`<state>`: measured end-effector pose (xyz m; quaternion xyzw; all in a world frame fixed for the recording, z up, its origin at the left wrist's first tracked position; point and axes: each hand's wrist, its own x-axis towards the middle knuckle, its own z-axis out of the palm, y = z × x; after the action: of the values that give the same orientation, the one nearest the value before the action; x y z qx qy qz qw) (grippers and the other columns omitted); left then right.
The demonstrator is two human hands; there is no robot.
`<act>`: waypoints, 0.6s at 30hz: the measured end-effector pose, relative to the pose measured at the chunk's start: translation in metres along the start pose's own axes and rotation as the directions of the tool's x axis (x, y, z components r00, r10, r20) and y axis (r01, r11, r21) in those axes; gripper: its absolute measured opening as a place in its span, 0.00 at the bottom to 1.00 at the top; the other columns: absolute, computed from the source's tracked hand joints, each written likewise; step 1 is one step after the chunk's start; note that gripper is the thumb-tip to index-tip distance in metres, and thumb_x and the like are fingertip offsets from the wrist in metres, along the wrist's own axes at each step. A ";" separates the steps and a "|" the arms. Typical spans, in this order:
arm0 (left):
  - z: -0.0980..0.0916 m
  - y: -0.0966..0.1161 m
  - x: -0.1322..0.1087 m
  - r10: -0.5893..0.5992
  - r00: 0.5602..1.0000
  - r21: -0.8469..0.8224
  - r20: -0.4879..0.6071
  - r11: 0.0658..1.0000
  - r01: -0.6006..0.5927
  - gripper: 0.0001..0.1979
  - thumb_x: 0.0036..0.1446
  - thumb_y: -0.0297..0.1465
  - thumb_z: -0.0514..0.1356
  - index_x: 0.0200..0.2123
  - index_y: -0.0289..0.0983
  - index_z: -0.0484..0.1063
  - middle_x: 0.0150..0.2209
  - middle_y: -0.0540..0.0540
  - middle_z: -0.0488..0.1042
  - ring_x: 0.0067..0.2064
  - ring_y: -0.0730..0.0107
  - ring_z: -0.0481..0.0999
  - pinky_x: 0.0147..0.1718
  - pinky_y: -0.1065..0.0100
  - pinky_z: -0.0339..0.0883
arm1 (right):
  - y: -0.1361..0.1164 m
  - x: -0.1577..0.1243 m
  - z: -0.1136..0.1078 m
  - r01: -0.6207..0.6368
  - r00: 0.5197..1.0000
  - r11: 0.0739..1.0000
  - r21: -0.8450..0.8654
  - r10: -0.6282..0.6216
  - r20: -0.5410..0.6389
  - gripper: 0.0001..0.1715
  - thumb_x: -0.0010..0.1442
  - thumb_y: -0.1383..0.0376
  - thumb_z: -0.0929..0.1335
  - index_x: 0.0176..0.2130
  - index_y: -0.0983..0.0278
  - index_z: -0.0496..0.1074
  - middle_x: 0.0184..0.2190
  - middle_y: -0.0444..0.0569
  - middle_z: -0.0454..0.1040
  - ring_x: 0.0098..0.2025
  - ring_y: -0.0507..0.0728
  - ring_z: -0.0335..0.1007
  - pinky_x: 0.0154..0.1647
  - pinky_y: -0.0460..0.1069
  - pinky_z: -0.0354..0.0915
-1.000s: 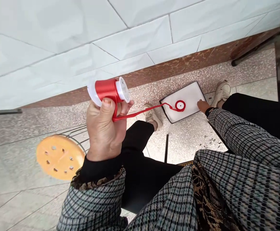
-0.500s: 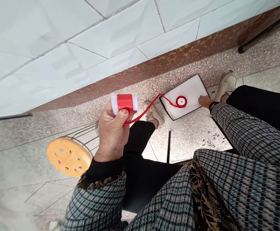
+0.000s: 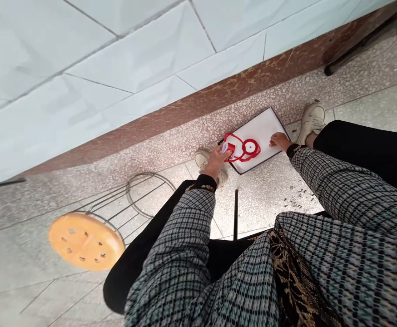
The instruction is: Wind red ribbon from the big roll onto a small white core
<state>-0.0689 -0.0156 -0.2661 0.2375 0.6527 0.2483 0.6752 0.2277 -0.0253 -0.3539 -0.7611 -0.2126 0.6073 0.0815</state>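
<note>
My left hand [image 3: 215, 161] is closed around a white spool wound with red ribbon [image 3: 231, 148], low over the left end of a white, dark-edged board or shallow tray [image 3: 265, 125]. Loose red ribbon loops from this spool across the white surface. Near the middle lies a white disc with a dark centre dot [image 3: 250, 146], ringed in red ribbon. My right hand [image 3: 280, 141] is over the right part of the white surface, its fingers curled together. Whatever they may hold is hidden.
An orange round stool seat [image 3: 86, 240] with a wire frame lies tipped on the floor at left. Small scattered bits [image 3: 299, 198] lie below the board. A tiled wall [image 3: 144, 59] rises beyond. My shoes [image 3: 312, 120] flank the board.
My left hand has moved down and away from me, bringing the ribbon spool from mid-air to the board. The ribbon has slackened into loops. My right hand has shifted slightly inward from the board's edge.
</note>
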 end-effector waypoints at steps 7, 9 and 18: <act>0.026 -0.058 0.029 -0.186 0.971 -0.187 -0.153 0.970 0.157 0.20 0.46 0.37 0.73 0.42 0.39 0.74 0.32 0.50 0.77 0.29 0.76 0.75 0.32 0.70 0.68 | -0.001 -0.010 0.007 0.012 1.000 0.997 0.082 -0.014 0.022 0.14 0.65 0.74 0.70 0.30 0.63 0.66 0.27 0.50 0.77 0.37 0.57 0.82 0.42 0.47 0.75; 0.030 -0.068 0.035 -0.210 0.953 -0.236 -0.218 0.959 0.157 0.16 0.51 0.39 0.69 0.42 0.40 0.73 0.33 0.51 0.77 0.29 0.77 0.75 0.32 0.72 0.67 | -0.004 -0.011 0.018 0.026 0.999 0.999 0.045 -0.027 0.017 0.14 0.66 0.75 0.68 0.30 0.63 0.67 0.28 0.51 0.78 0.39 0.56 0.82 0.41 0.47 0.75; 0.062 -0.093 0.054 -0.195 0.897 -0.284 -0.397 0.955 0.082 0.15 0.55 0.33 0.67 0.47 0.40 0.73 0.38 0.51 0.78 0.31 0.78 0.75 0.32 0.74 0.66 | 0.006 0.004 0.007 0.059 0.977 0.877 -0.478 -0.148 -0.151 0.18 0.74 0.71 0.57 0.54 0.71 0.71 0.50 0.64 0.77 0.47 0.58 0.80 0.46 0.49 0.72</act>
<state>-0.0029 -0.0514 -0.3646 0.0403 0.7598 0.3277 0.5601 0.2233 -0.0300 -0.3615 -0.7981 -0.3858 0.4597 -0.0538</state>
